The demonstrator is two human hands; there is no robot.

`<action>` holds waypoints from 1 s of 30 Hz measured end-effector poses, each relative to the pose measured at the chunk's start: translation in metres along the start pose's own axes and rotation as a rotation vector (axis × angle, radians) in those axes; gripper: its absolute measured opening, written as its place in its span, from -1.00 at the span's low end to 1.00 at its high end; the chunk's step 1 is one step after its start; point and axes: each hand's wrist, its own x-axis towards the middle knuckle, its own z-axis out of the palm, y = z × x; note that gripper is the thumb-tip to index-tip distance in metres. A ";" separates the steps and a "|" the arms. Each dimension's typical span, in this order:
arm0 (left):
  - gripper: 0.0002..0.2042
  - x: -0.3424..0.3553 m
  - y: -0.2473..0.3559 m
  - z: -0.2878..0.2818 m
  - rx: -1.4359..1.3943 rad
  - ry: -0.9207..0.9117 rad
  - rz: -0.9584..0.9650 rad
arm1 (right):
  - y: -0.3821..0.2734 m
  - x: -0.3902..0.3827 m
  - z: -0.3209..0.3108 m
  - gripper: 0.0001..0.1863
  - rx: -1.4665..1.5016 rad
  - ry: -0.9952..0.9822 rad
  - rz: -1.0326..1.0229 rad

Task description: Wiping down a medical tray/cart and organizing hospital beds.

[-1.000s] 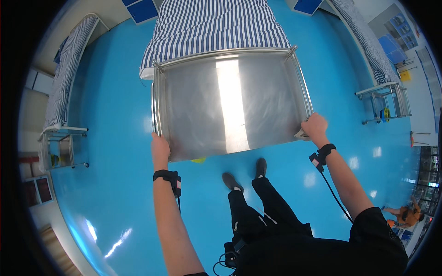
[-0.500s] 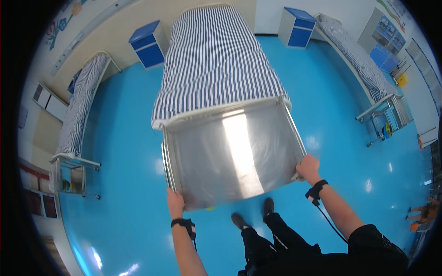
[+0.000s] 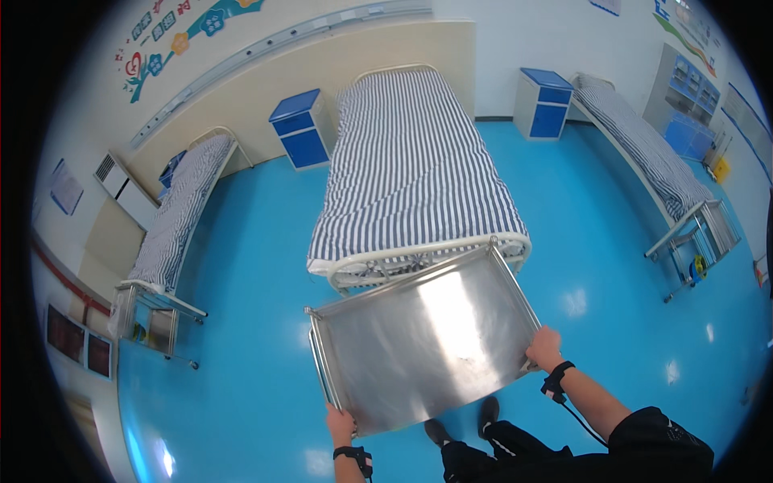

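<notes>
Floor [image 3: 241,266] of glossy blue fills the ward, with three striped beds on it; the middle bed [image 3: 415,161] runs toward twelve o'clock. At its foot rail stands the steel cart top [image 3: 423,346] (a shiny rimmed tray), far edge just beside the rail, so the approach looks nearly done and only the last closing-up seems left. Its long axis runs from eight to two o'clock, slightly skewed. The left hand [image 3: 341,424] clenches the near rim at six o'clock; the right hand [image 3: 545,348] grasps the corner at four o'clock.
</notes>
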 end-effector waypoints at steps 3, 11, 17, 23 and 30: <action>-0.74 0.000 -0.032 0.003 -0.015 0.084 0.073 | -0.010 -0.004 -0.006 -0.66 -0.056 0.034 -0.071; -0.66 -0.009 -0.031 0.003 -0.089 0.057 -0.045 | -0.010 0.003 0.000 -0.64 -0.040 0.005 -0.062; -0.65 0.003 -0.044 0.006 -0.126 0.074 -0.026 | -0.009 0.002 -0.014 -0.65 0.096 0.036 -0.045; -0.61 0.005 -0.036 0.004 -0.067 0.036 -0.081 | -0.013 0.012 -0.021 -0.65 0.134 -0.038 -0.001; -0.63 0.007 -0.036 0.007 -0.062 0.081 -0.112 | -0.015 0.026 -0.014 -0.76 0.122 -0.013 -0.043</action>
